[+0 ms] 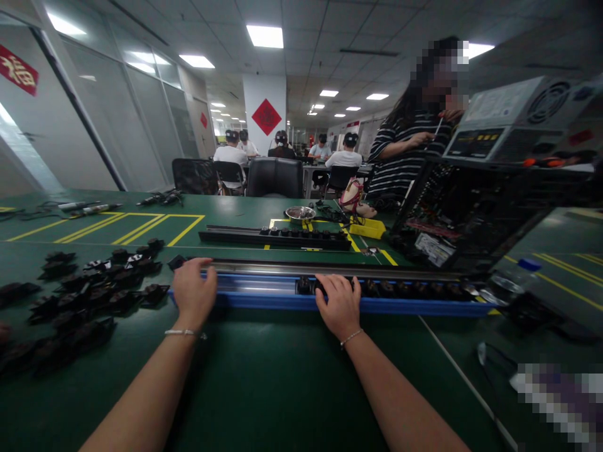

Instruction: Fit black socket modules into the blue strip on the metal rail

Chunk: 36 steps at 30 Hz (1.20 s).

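Both hands are on a long blue rail that lies across the green tabletop, just in front of the person. The left hand covers the left end of the rail with the fingers bent over it; I cannot tell if this grip really clamps the rail or only rests on it. The right hand is open, its fingers spread flat on the first of the black parts, which sit in a row along the right half of the rail. A pile of loose black parts lies near the left hand. A second, black rail lies behind, near a metal bowl and a yellow tray.

In my judgement, the main risk is that the rail slides or tips on the smooth tabletop if the right hand pushes while the left hand holds only loosely. A seated part could then sit crooked or jump out. The right end of the rail is close to an open computer case, so a sideways push could knock against it.

On writing: a red diamond sign on the pillar and a red sign on the left wall each carry a Chinese character, too blurred to read safely. The label on the power supply on top of the case is not readable. No brand is visible.
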### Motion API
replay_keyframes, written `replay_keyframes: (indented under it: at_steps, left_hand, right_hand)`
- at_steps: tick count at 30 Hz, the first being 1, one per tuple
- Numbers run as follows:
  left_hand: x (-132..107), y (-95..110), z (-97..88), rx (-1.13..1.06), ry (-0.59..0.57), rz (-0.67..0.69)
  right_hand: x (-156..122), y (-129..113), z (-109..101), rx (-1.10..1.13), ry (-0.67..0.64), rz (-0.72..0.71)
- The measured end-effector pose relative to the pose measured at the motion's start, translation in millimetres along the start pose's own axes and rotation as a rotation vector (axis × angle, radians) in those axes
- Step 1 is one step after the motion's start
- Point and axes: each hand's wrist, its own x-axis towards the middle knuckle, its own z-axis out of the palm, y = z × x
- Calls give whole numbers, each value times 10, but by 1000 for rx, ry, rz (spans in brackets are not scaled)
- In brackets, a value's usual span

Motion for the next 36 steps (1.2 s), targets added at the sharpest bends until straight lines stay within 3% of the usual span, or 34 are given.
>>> replay_keyframes:
  at_steps: [6,10,17,21,36]
  left_hand:
    - [-386,782,223,-142,-347,439]
    - [-533,999,342,-156,-490,458]
    - [-591,1252,468,-133,-481,424]
    - [-595,1315,508,-152,-471,389]
    - [-540,1185,478,-149,-474,329]
  right_hand:
    - [2,-9,-4,-10,12,-2]
    - [6,-19,1,-9,19,2]
    - [10,-15,25,-30,29,10]
    - [9,-13,30,-42,32,7]
    - [8,-9,17,-11,19,3]
